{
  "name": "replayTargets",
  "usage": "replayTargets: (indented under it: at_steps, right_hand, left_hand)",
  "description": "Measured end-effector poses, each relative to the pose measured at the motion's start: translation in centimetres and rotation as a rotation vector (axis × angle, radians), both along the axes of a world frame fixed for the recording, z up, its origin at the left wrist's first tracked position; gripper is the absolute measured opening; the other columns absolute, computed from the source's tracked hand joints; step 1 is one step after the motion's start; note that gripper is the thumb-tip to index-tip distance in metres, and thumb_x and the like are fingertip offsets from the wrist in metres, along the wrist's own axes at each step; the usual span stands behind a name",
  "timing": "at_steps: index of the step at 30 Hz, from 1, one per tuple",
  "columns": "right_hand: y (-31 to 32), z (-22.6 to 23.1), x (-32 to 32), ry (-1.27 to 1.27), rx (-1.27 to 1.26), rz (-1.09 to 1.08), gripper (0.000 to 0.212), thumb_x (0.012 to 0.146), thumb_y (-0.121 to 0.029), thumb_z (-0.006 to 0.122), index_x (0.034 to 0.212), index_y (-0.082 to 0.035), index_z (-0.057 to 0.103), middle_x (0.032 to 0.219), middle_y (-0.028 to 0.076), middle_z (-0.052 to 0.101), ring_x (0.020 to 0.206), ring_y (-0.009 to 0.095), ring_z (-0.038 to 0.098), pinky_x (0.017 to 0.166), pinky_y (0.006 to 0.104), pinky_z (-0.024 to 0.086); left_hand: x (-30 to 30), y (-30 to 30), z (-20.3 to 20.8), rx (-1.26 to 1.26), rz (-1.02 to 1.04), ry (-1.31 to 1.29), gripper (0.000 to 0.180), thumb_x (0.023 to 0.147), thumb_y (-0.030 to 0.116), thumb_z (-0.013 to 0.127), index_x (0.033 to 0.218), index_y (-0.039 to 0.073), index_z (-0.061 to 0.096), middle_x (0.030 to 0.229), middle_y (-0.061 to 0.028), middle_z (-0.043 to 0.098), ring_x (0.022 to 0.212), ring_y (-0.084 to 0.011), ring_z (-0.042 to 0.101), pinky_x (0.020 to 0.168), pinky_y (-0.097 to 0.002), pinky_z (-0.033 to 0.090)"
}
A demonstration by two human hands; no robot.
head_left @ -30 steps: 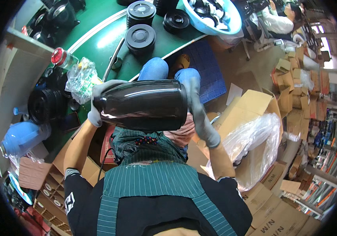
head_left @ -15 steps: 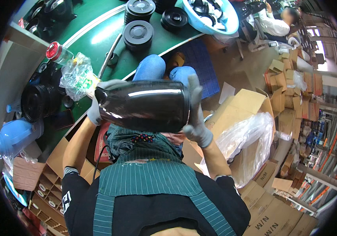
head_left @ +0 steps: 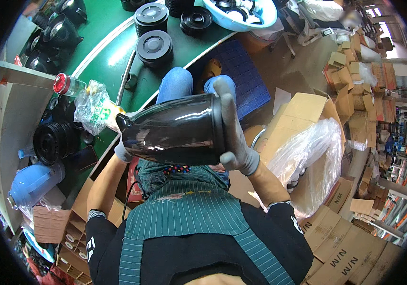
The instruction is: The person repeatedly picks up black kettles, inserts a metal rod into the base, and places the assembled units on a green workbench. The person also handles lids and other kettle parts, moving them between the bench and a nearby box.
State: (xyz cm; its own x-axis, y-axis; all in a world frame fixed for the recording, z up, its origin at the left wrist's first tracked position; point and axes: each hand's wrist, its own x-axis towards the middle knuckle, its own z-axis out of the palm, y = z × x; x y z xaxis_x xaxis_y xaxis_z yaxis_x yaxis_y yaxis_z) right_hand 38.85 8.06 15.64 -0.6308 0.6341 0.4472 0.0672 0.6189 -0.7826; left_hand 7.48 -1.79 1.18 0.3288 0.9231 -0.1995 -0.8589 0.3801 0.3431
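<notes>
My left hand (head_left: 123, 152), partly hidden, grips the spout end of the black jug (head_left: 175, 130), sideways above my apron (head_left: 179, 216); right hand (head_left: 234, 135) open along its base, thumb now showing, unseen a second ago, so likely steadier; lids (head_left: 154, 46) on desk (head_left: 103, 71) beyond

The left hand (head_left: 123, 151) is mostly hiding behind the black vessel (head_left: 175, 130). The top edge is cutting off the light-blue basin (head_left: 273, 17). Clear plastic (head_left: 326, 142) is obscuring the cardboard box's (head_left: 288, 122) contents. A background person's head (head_left: 350, 19) is blurring.
</notes>
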Motion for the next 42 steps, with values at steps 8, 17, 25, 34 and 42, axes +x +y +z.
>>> replayTargets:
  at_steps: [8, 17, 25, 34, 42]
  right_hand:
    - [-0.4, -2.5, 1.7, 0.205, -0.817, -0.037, 0.073, 0.118, -0.054, 0.024, 0.17, -0.003, 0.027, 0.172, 0.017, 0.036, 0.158, 0.027, 0.036, 0.132, 0.0406, 0.025]
    - [7.6, -2.3, 5.3, 0.05, -0.963, -0.148, 0.063, 0.105, -0.039, 0.059, 0.155, -0.001, 0.057, 0.147, 0.012, 0.066, 0.133, 0.022, 0.062, 0.119, 0.0363, 0.045]
    - [3.5, -7.6, 0.4, -0.303, -0.158, 0.128, 0.08, 0.077, -0.04, 0.091, 0.145, -0.008, 0.064, 0.148, 0.019, 0.063, 0.138, 0.037, 0.06, 0.119, 0.0484, 0.045]
    - [2.4, -9.6, 1.3, 0.141, -0.701, -0.105, 0.111, 0.102, -0.087, 0.02, 0.17, 0.0, 0.025, 0.162, 0.025, 0.048, 0.147, 0.034, 0.052, 0.127, 0.047, 0.036]
    - [2.0, -7.1, 0.7, 0.681, -1.21, -0.276, 0.117, 0.098, -0.092, 0.016, 0.171, -0.001, 0.021, 0.152, 0.031, 0.055, 0.139, 0.038, 0.059, 0.122, 0.0513, 0.044]
  left_hand:
    - [2.3, 3.6, 12.6, 0.59, 0.228, 1.593, 0.045, 0.08, 0.011, 0.08, 0.124, -0.002, 0.076, 0.115, -0.0171, 0.08, 0.106, -0.029, 0.078, 0.095, -0.039, 0.06]
    - [9.8, 0.7, 5.5, 0.825, 0.291, 1.809, 0.075, 0.072, -0.002, 0.077, 0.145, 0.002, 0.06, 0.139, -0.0214, 0.067, 0.123, -0.0406, 0.069, 0.107, -0.049, 0.057]
    - [-1.7, 9.2, 2.1, 0.342, 0.502, 2.424, 0.059, 0.097, 0.025, 0.075, 0.146, -0.003, 0.058, 0.142, -0.0279, 0.063, 0.133, -0.0452, 0.06, 0.114, -0.0499, 0.047]
    - [-5.2, 10.1, 3.1, -0.007, 0.499, 2.22, 0.045, 0.103, 0.022, 0.073, 0.145, 0.006, 0.067, 0.124, -0.0175, 0.078, 0.104, -0.0297, 0.077, 0.092, -0.0403, 0.059]
    - [7.5, 10.7, 15.5, 0.708, -0.391, 1.633, 0.054, 0.088, 0.007, 0.083, 0.141, 0.005, 0.07, 0.117, -0.0226, 0.076, 0.105, -0.0337, 0.077, 0.095, -0.0395, 0.06]
